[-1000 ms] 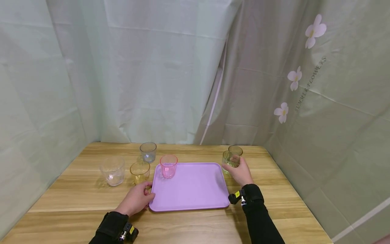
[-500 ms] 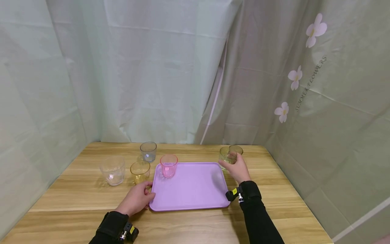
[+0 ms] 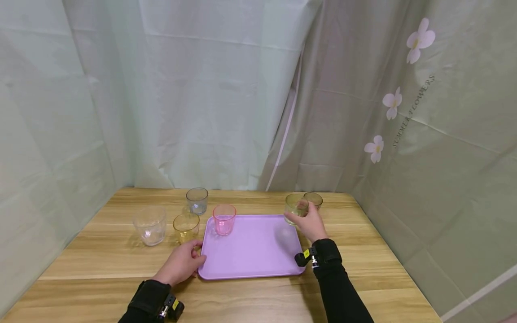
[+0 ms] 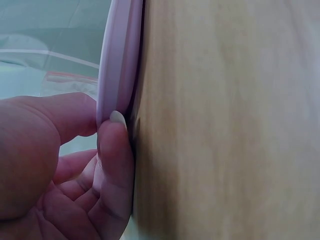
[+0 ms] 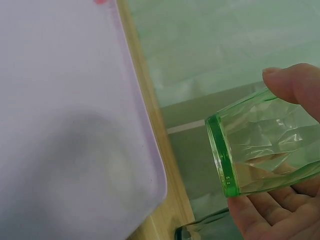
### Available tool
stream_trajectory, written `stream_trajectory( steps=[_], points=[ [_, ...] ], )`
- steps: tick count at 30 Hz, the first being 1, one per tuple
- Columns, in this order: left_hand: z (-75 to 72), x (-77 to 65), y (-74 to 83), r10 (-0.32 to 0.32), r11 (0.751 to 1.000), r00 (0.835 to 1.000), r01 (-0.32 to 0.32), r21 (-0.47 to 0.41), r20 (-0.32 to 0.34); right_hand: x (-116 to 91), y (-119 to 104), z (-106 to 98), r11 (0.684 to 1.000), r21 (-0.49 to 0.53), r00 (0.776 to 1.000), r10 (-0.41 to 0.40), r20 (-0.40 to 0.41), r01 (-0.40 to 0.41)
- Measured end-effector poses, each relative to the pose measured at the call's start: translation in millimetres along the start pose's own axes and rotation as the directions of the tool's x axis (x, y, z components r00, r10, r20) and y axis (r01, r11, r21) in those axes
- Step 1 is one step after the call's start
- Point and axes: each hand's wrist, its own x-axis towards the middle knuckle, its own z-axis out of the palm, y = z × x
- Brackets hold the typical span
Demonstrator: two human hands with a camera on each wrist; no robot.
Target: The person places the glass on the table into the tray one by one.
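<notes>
My right hand [image 3: 310, 223] grips a clear green glass [image 3: 295, 210] by its sides, over the far right corner of a purple tray [image 3: 254, 255]. In the right wrist view the green glass [image 5: 265, 145] shows a faceted body and thick base between thumb and fingers, apart from the tray. My left hand [image 3: 181, 264] pinches the tray's left edge; in the left wrist view the thumb and a finger close on the tray rim [image 4: 117, 65]. A pink glass [image 3: 224, 220] stands upright on the tray's far left corner.
Left of the tray stand a yellow glass [image 3: 186, 228], a large clear glass [image 3: 150, 226] and a grey-blue glass [image 3: 197, 202] on the wooden table [image 3: 101, 251]. A dark smoky glass [image 3: 314, 199] is just behind my right hand. Curtains [image 3: 218, 112] hang along the table's far side.
My right hand has lifted the green glass and carried it leftward, away from the smoky glass to over the tray's corner. The left hand and tray have stayed put.
</notes>
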Motion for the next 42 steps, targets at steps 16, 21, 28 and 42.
stream_trajectory(
  steps=[16, 21, 28, 42],
  points=[
    [0.5, -0.6, -2.3, 0.019, 1.0, 1.0, -0.019, 0.013, -0.012, 2.7, -3.1, 17.1, 1.0, 0.007, 0.999, -0.023, 0.034, 0.023],
    [1.3, -0.4, -3.2, 0.017, 1.0, 1.0, -0.016, 0.009, -0.012, 2.7, -4.9, 22.9, 0.999, 0.028, 0.999, -0.025, 0.048, 0.023],
    [0.7, -0.3, -1.6, 0.017, 1.0, 1.0, -0.017, 0.009, -0.011, 7.2, -10.1, 28.5, 0.999, 0.03, 0.998, -0.023, 0.059, 0.021],
    [0.0, -0.6, -1.6, 0.008, 1.0, 1.0, -0.008, -0.005, -0.004, 11.4, -19.9, 40.5, 0.996, -0.027, 0.994, -0.078, 0.071, 0.08]
  ],
)
